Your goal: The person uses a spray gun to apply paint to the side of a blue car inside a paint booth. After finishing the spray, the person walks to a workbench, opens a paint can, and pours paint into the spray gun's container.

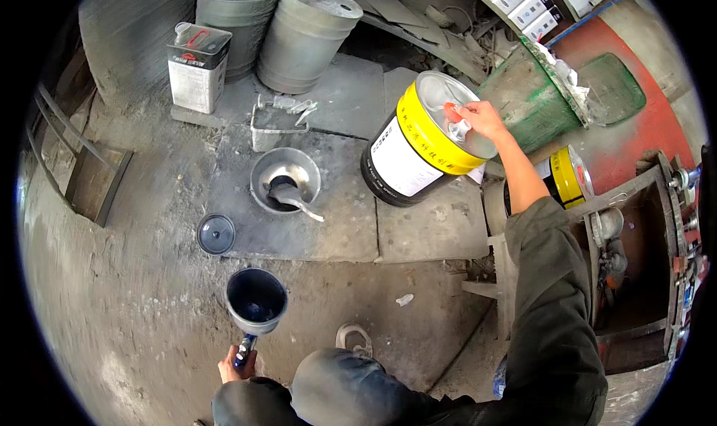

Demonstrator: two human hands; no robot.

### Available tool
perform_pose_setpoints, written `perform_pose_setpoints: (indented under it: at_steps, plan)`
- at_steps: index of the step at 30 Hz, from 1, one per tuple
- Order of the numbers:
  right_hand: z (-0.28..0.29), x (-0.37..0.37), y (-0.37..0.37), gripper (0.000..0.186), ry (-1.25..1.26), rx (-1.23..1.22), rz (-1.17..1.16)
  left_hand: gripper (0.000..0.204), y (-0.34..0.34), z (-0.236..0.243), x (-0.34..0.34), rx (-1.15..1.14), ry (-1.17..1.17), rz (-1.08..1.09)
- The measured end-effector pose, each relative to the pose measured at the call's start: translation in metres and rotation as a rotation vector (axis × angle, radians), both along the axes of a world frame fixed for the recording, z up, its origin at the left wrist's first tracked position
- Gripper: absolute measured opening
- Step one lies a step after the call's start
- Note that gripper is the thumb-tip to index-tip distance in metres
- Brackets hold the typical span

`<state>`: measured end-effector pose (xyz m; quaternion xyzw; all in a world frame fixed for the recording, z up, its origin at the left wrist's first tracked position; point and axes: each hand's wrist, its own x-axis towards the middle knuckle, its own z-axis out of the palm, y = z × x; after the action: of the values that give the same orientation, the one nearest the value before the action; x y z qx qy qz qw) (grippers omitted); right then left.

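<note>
My right hand [482, 120] reaches out to the top of a large drum [411, 146] with a yellow band, a white label and a black base. Its fingers are closed around an orange-red cap [452, 112], beside a whitish plastic piece [458, 131] on the lid. Low on the left, my left hand [235, 366] grips what looks like a spray gun [245, 347]. The gun's round metal cup [256, 300] faces up without a lid, dark blue inside. Just beyond it, a round black lid [216, 234] lies on the floor.
A metal bowl [285, 165] with a dark ladle-like tool stands mid-floor, near a grimy square tub [272, 138]. Behind are a rectangular can [196, 75] and two grey drums [306, 38]. At right are a green bin [534, 90], a smaller yellow-black drum [571, 176] and a wooden shelf [635, 269].
</note>
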<state>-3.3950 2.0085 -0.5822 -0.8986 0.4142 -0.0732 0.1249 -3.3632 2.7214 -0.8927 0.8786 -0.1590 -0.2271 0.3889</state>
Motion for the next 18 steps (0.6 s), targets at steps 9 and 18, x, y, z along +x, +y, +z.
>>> perform_pose_setpoints:
  at_steps: [9, 18]
  plan:
    - [-0.002, 0.023, 0.002, 0.035, 0.015, 0.167, 0.093, 0.031, -0.017, -0.005, -0.013, 0.018, 0.021, -0.155]
    - [0.010, -0.012, 0.072, 0.034, -0.226, 0.666, -0.010, 0.030, -0.042, 0.016, -0.014, 0.069, 0.050, -0.307]
